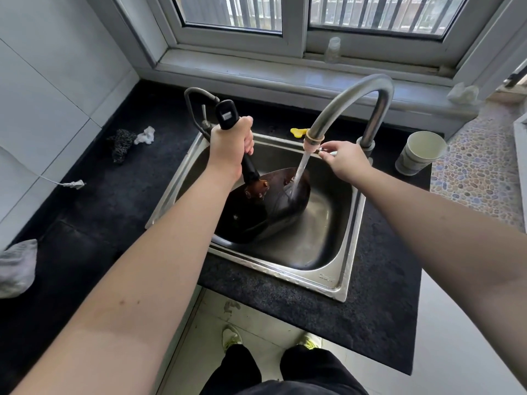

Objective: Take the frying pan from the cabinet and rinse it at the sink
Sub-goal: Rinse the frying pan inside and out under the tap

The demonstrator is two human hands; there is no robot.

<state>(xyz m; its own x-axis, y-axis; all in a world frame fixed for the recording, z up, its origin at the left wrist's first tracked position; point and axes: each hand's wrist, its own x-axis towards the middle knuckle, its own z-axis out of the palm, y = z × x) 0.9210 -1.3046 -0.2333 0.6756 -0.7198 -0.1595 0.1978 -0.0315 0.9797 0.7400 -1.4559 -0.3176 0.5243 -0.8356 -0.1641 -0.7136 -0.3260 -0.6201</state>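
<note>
A dark frying pan [256, 212] sits tilted inside the steel sink [328, 283], its black handle pointing up and to the left. My left hand [231, 143] is shut around that handle. Water runs from the curved steel faucet [350, 92] spout onto the pan's far side. My right hand [342, 161] pinches the small faucet lever [328, 151] near the faucet base, thumb and fingers closed on it.
On the black counter lie a dark scouring pad [121, 143], a crumpled white tissue [145, 135], a white plug and cord [74, 183] and a grey cloth [17, 266]. A paper cup [419, 155] stands at right. A yellow item [298, 132] lies behind the sink.
</note>
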